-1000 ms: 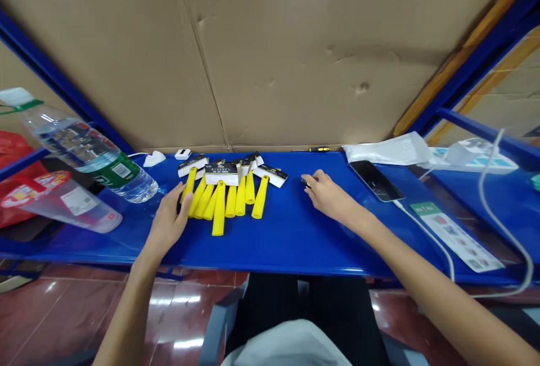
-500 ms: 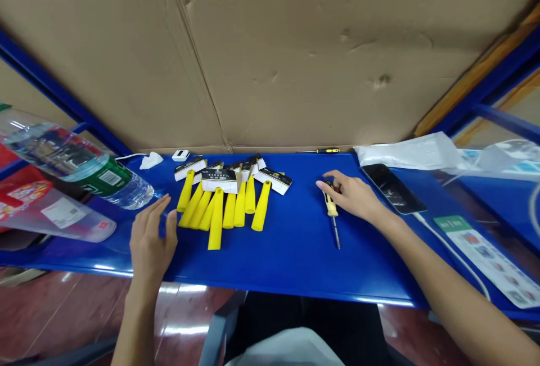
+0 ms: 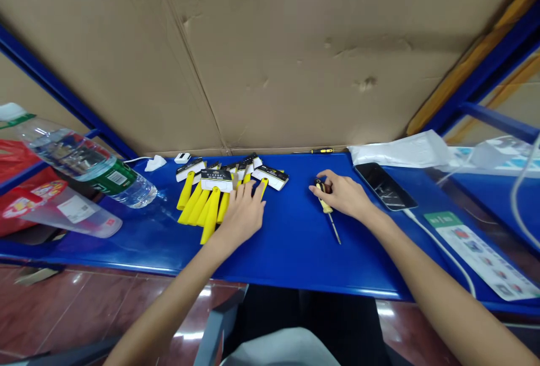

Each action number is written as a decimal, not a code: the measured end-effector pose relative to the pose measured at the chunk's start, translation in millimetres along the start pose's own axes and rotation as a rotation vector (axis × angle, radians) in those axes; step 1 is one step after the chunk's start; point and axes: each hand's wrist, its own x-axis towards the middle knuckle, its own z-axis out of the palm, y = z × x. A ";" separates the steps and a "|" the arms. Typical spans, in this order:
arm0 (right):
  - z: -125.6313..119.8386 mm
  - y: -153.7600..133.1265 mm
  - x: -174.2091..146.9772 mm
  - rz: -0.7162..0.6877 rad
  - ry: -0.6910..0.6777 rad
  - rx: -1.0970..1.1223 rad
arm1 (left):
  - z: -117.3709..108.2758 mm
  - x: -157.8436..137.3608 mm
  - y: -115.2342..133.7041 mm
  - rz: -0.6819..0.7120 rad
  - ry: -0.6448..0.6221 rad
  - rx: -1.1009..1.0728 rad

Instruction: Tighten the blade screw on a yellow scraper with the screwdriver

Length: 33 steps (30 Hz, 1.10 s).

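My left hand [image 3: 244,211] lies over the right part of a pile of yellow-handled scrapers [image 3: 192,203], with its fingers stretched and apart. Black-and-white card sleeves cover the tools' heads, and my hand hides some of the handles. Whether my fingertips touch a handle, I cannot tell. To the right, my right hand [image 3: 343,193] has thumb and fingers around the black-and-yellow handle of a screwdriver [image 3: 325,206]. Its metal shaft slants toward the front of the blue table [image 3: 291,253].
A water bottle [image 3: 105,175] and a clear plastic cup [image 3: 80,211] stand at the left. At the right lie a phone [image 3: 386,186] with a white cable, a white packet [image 3: 399,151] and a printed leaflet [image 3: 481,256]. Another screwdriver [image 3: 321,151] rests along the cardboard wall [image 3: 274,62].
My left hand has moved right, from beside the cup and bottle to over the yellow-handled scrapers. The screwdriver at my right hand has turned slightly. The view has shifted a little.
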 end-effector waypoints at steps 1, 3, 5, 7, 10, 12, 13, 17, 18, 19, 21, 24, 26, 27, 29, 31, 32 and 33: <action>-0.6 -0.4 -0.9 0.000 0.004 0.015 | 0.3 3.5 -8.0 0.014 -0.010 0.027; -1.6 -1.2 -2.4 0.002 0.018 0.053 | -0.4 6.2 -23.3 0.056 -0.026 0.057; -2.5 -1.9 -3.2 -0.002 0.040 0.113 | -1.1 5.3 -35.6 0.090 -0.037 0.065; -3.6 -2.5 -3.3 -0.005 0.061 0.214 | -0.6 2.9 -42.9 0.105 -0.034 0.050; -6.7 -4.2 -3.0 0.003 0.077 0.462 | 0.2 0.3 -42.7 0.128 0.024 -0.077; -10.3 -6.8 -3.5 0.008 0.085 0.661 | -1.2 1.8 -35.2 0.155 0.131 -0.209; -13.0 -8.8 -4.3 0.004 0.092 0.755 | -2.6 4.0 -29.8 0.175 0.208 -0.266; -32.7 -22.3 -11.7 -0.068 0.147 1.009 | -9.0 21.4 -2.3 0.247 0.535 -0.356; -39.9 -26.8 -14.0 -0.105 0.164 1.054 | -9.8 26.6 4.8 0.261 0.582 -0.365; -47.7 -31.3 -16.1 -0.144 0.185 1.087 | -9.8 31.3 11.6 0.278 0.610 -0.382; -63.4 -39.7 -18.8 -0.219 0.246 1.116 | -7.7 38.3 23.0 0.315 0.627 -0.439; -82.5 -48.2 -17.8 -0.213 0.312 1.033 | -2.6 41.9 33.1 0.335 0.623 -0.553; -90.1 -51.4 -14.6 -0.204 0.324 0.983 | -2.3 42.2 35.4 0.329 0.611 -0.660; -92.5 -53.0 -12.9 -0.213 0.326 0.962 | -4.0 42.8 35.6 0.318 0.602 -0.728; -95.6 -57.2 -10.2 -0.251 0.344 0.901 | -10.5 45.9 35.2 0.270 0.581 -0.878; -97.9 -63.0 -8.9 -0.298 0.368 0.833 | -18.9 51.5 35.2 0.200 0.558 -1.028; -99.0 -66.1 -8.9 -0.317 0.386 0.804 | -22.6 54.7 35.5 0.169 0.545 -1.100; -100.2 -69.1 -9.2 -0.329 0.411 0.783 | -25.3 57.9 36.0 0.141 0.535 -1.170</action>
